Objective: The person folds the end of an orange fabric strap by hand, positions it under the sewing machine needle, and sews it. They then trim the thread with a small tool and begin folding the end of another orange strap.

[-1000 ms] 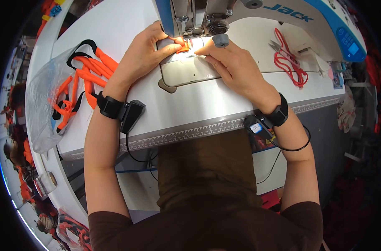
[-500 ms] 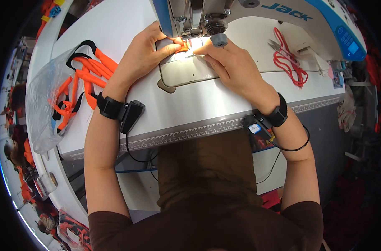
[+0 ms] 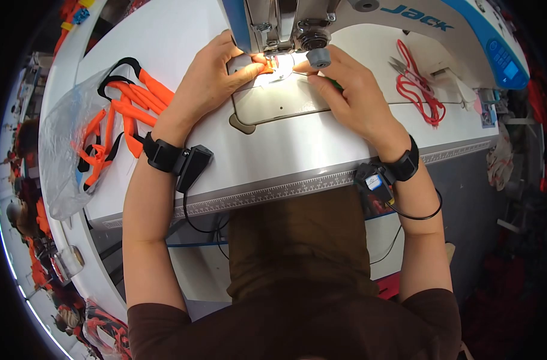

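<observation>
Under the lit needle area of the sewing machine, my left hand pinches a small orange strip between thumb and fingers. The strip lies on the metal plate. To the right of the needle, my right hand has thumb and fingers drawn together. Something thin and metallic shows at its fingertips, and a bit of green shows beside the thumb; I cannot make out the object. Glare and the machine head hide part of the fingertips.
Orange and black straps lie by a clear plastic bag on the left. On the right are scissors with a red cord. A ruler strip runs along the table's front edge. Cables hang from both wrist devices.
My right hand has shifted right, away from the needle, and the green bit now shows by its thumb. My left hand stays at the orange strip. The whole view has shifted slightly.
</observation>
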A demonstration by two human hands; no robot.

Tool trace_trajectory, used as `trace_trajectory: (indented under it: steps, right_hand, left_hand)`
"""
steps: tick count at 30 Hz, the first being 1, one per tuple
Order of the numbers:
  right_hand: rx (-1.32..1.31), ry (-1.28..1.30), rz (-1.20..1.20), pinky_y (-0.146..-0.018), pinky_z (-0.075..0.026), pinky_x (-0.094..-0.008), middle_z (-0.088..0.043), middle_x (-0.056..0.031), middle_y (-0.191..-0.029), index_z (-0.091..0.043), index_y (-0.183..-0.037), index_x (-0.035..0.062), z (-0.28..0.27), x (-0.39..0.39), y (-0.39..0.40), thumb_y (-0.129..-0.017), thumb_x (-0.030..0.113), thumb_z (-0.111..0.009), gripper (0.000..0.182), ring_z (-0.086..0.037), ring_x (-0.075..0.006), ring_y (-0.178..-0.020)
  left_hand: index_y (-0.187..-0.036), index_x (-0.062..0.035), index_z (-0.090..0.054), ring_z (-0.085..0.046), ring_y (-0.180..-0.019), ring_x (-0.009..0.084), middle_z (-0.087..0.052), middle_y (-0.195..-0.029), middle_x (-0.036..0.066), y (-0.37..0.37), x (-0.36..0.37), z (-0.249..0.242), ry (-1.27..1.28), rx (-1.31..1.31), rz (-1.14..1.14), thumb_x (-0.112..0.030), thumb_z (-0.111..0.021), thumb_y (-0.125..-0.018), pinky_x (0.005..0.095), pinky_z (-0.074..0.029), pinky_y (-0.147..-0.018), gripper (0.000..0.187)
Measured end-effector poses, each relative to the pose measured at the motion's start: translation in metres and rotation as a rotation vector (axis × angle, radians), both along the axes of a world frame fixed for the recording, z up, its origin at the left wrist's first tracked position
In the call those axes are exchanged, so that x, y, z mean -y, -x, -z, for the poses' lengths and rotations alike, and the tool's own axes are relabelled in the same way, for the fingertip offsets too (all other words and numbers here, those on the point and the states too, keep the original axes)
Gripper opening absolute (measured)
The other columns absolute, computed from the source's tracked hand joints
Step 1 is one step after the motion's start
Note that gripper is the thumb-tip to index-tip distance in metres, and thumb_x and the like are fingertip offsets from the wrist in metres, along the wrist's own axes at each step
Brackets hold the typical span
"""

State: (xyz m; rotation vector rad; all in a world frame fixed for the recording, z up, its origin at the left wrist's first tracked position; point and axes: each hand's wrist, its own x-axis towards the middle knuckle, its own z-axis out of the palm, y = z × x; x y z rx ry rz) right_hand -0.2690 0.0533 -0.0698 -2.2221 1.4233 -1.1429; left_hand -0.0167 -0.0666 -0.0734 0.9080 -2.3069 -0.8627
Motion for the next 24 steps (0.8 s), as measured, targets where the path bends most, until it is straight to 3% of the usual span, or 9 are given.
trace_trajectory:
  steps: [3,5,7,12,16,20,22,24]
  right_hand:
    - [0.009,-0.004,-0.005,-0.069,-0.055,-0.0401,-0.066,-0.0069,-0.099,-0.074,-0.112,0.0097,-0.002,-0.001,0.000,-0.102,0.013,-0.067,0.013,-0.068,-0.0283,-0.081]
    - [-0.189,0.003,-0.048,-0.068,-0.055,-0.0400,-0.067,-0.0050,-0.101,-0.074,-0.115,0.0107,-0.004,-0.003,-0.004,-0.102,0.017,-0.068,0.015,-0.069,-0.0284,-0.078]
    - [-0.227,-0.019,-0.066,-0.065,-0.055,-0.0402,-0.071,-0.0055,-0.099,-0.076,-0.116,0.0123,-0.003,0.003,-0.006,-0.101,0.022,-0.070,0.019,-0.070,-0.0286,-0.073]
    - [-0.358,0.091,-0.080,-0.058,-0.054,-0.0422,-0.073,-0.0089,-0.075,-0.080,-0.114,0.0146,-0.003,0.018,-0.015,-0.095,0.021,-0.070,0.022,-0.071,-0.0294,-0.065]
    - [-0.280,0.203,-0.039,-0.054,-0.052,-0.0436,-0.066,-0.0086,-0.063,-0.080,-0.116,0.0176,0.015,0.026,-0.024,-0.093,0.019,-0.069,0.026,-0.067,-0.0308,-0.057]
    - [-0.317,0.128,-0.026,-0.054,-0.051,-0.0433,-0.066,-0.0084,-0.062,-0.080,-0.116,0.0180,0.012,0.022,-0.021,-0.092,0.019,-0.069,0.026,-0.066,-0.0310,-0.056]
    - [-0.333,-0.006,-0.026,-0.069,-0.057,-0.0397,-0.077,-0.0078,-0.099,-0.079,-0.126,0.0244,0.009,0.020,-0.018,-0.090,0.011,-0.072,0.039,-0.072,-0.0293,-0.076]
    - [-0.321,-0.029,-0.042,-0.068,-0.057,-0.0395,-0.077,-0.0081,-0.098,-0.080,-0.125,0.0238,0.006,0.020,-0.017,-0.091,0.011,-0.072,0.037,-0.071,-0.0292,-0.076]
  left_hand:
    - [-0.111,-0.0004,-0.079,-0.067,-0.101,0.0280,-0.069,-0.115,0.010,-0.001,0.000,-0.001,-0.015,0.004,-0.004,-0.022,-0.081,-0.094,0.0359,-0.053,-0.090,0.027]
    - [-0.110,-0.0003,-0.079,-0.067,-0.101,0.0280,-0.069,-0.115,0.011,0.000,0.001,-0.001,-0.036,-0.010,-0.008,-0.022,-0.081,-0.094,0.0358,-0.053,-0.090,0.027]
    - [-0.110,-0.0001,-0.079,-0.068,-0.101,0.0282,-0.069,-0.115,0.010,0.000,-0.001,-0.001,-0.056,-0.052,0.004,-0.022,-0.081,-0.094,0.0356,-0.053,-0.091,0.026]
    - [-0.109,-0.0004,-0.079,-0.068,-0.103,0.0283,-0.069,-0.115,0.010,-0.001,-0.003,-0.004,-0.051,-0.068,0.001,-0.020,-0.080,-0.094,0.0355,-0.054,-0.092,0.025]
    - [-0.107,-0.0011,-0.077,-0.067,-0.104,0.0289,-0.068,-0.114,0.010,-0.002,-0.001,-0.002,-0.007,-0.100,0.022,-0.019,-0.079,-0.094,0.0371,-0.054,-0.093,0.022]
    - [-0.104,-0.0013,-0.075,-0.065,-0.107,0.0315,-0.067,-0.112,0.010,-0.003,-0.002,-0.004,0.110,-0.106,0.026,-0.017,-0.080,-0.092,0.0396,-0.052,-0.096,0.020]
    - [-0.103,-0.0021,-0.076,-0.064,-0.105,0.0317,-0.066,-0.111,0.010,-0.008,-0.003,-0.007,0.199,-0.125,0.029,-0.017,-0.081,-0.090,0.0405,-0.051,-0.095,0.020]
    - [-0.099,-0.0043,-0.078,-0.063,-0.099,0.0306,-0.064,-0.101,0.010,-0.014,-0.003,-0.018,0.155,-0.028,0.120,-0.016,-0.084,-0.087,0.0411,-0.050,-0.092,0.018]
